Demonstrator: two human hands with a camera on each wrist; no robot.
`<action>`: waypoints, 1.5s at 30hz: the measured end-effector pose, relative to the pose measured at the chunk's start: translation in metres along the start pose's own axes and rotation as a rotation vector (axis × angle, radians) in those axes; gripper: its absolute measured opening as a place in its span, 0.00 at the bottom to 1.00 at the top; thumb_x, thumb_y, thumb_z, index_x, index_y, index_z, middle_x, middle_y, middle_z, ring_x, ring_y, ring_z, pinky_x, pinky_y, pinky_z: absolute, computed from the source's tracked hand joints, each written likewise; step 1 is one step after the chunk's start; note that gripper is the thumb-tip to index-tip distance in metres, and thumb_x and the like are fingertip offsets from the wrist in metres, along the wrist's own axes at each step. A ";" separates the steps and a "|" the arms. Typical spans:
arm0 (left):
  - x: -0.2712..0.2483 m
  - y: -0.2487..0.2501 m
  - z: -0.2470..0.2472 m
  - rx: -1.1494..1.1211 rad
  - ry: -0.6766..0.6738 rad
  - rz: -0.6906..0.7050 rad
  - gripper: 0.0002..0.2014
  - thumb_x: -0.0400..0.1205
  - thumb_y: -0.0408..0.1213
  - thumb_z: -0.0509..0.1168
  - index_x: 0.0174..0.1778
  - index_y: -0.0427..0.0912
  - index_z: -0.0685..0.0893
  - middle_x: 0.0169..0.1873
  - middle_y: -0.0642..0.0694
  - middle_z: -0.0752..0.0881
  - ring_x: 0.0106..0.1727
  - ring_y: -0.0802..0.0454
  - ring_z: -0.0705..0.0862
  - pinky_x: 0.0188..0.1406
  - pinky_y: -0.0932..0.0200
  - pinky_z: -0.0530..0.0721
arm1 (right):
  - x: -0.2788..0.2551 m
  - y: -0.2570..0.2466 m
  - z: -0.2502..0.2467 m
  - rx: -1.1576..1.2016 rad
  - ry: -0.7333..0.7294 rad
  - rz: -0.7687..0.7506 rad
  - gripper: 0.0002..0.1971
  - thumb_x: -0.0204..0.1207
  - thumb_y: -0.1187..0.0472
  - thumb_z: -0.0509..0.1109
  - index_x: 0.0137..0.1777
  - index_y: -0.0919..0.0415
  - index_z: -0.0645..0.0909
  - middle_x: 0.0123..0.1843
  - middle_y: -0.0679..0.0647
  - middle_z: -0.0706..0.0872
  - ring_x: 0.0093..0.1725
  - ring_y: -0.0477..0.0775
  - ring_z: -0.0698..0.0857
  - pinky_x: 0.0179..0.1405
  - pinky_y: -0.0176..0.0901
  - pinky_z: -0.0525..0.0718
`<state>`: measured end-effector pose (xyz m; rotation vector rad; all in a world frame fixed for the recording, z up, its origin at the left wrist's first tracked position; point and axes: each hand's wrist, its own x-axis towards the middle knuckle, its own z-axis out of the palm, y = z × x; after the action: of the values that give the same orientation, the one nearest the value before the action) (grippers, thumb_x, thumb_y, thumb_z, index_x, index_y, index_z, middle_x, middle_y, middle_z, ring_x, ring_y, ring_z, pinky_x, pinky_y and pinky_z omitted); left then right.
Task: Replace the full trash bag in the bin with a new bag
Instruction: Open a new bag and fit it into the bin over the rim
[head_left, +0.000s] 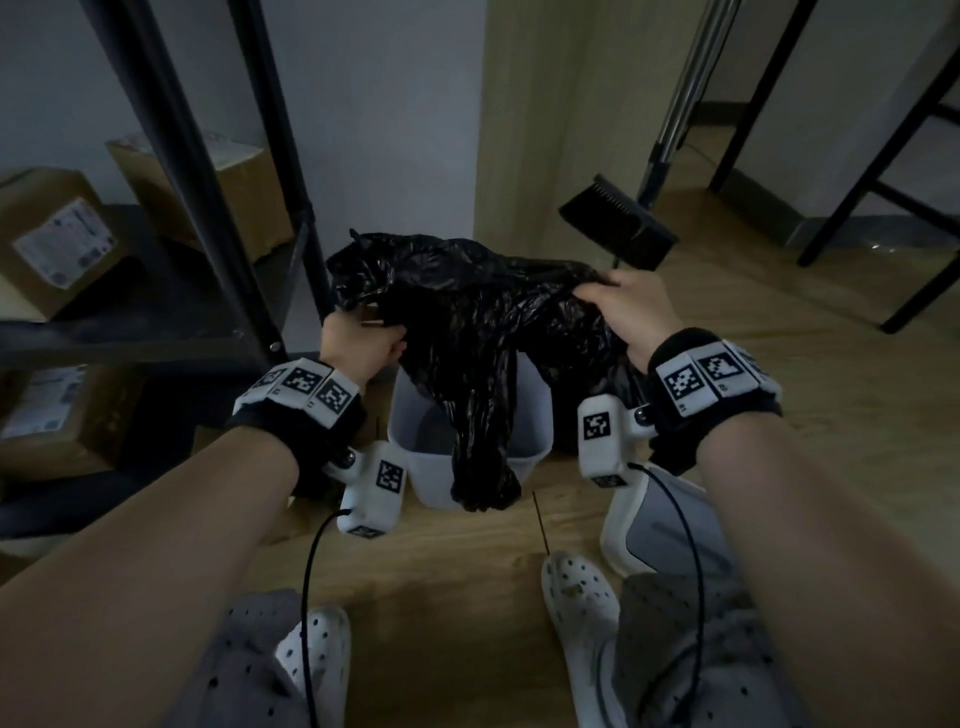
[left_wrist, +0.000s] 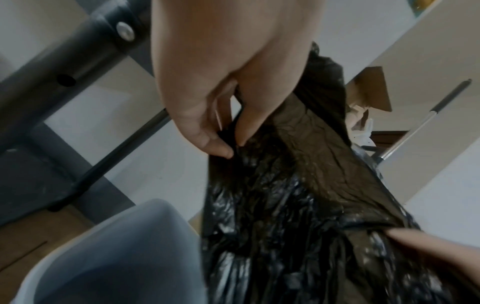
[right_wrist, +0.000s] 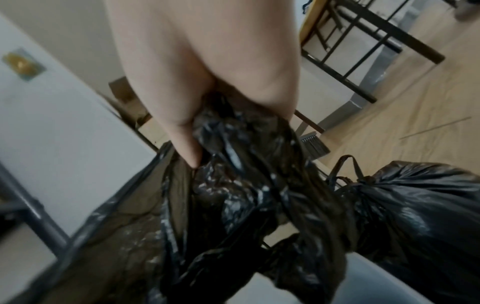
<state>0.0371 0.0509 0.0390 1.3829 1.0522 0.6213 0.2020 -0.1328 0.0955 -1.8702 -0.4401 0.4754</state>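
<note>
An empty black trash bag (head_left: 467, 332) hangs stretched between both hands above the pale grey bin (head_left: 530, 415); its bottom end droops over the bin's front rim. My left hand (head_left: 358, 343) pinches the bag's left edge between thumb and fingers (left_wrist: 221, 144), with the bag (left_wrist: 298, 195) and the bin (left_wrist: 124, 253) below it. My right hand (head_left: 623, 306) grips the right edge, fingers bunched in the plastic (right_wrist: 233, 185). A full, tied black bag (right_wrist: 415, 209) sits on the floor right of the bin.
A black metal shelf frame (head_left: 208, 182) with cardboard boxes (head_left: 57, 239) stands close on the left. A black dustpan (head_left: 618, 223) with a metal handle leans behind the bin. A white bin lid (head_left: 670, 525) lies by my right foot. Black table legs (head_left: 872, 171) stand at the far right.
</note>
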 end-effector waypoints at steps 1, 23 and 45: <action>0.000 -0.001 0.002 0.021 0.011 -0.007 0.17 0.73 0.31 0.72 0.57 0.33 0.81 0.50 0.36 0.86 0.44 0.43 0.86 0.52 0.49 0.88 | 0.000 -0.002 -0.002 0.031 0.005 0.013 0.03 0.76 0.63 0.70 0.46 0.59 0.85 0.44 0.54 0.89 0.51 0.57 0.88 0.56 0.49 0.84; -0.038 -0.010 0.044 0.686 -0.116 0.388 0.10 0.79 0.39 0.64 0.39 0.35 0.84 0.42 0.35 0.88 0.50 0.37 0.86 0.40 0.58 0.75 | -0.015 -0.031 -0.009 0.097 -0.104 0.077 0.07 0.73 0.61 0.73 0.48 0.64 0.87 0.50 0.60 0.90 0.53 0.60 0.89 0.56 0.50 0.86; -0.017 0.013 0.021 0.232 -0.050 0.262 0.10 0.85 0.34 0.55 0.43 0.37 0.79 0.29 0.48 0.76 0.36 0.51 0.76 0.25 0.74 0.73 | -0.005 -0.005 -0.014 0.263 -0.363 -0.023 0.28 0.55 0.49 0.81 0.58 0.54 0.80 0.55 0.53 0.87 0.57 0.55 0.87 0.58 0.54 0.86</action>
<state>0.0511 0.0278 0.0525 1.7489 0.9312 0.6660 0.2043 -0.1449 0.1048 -1.5255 -0.6073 0.8226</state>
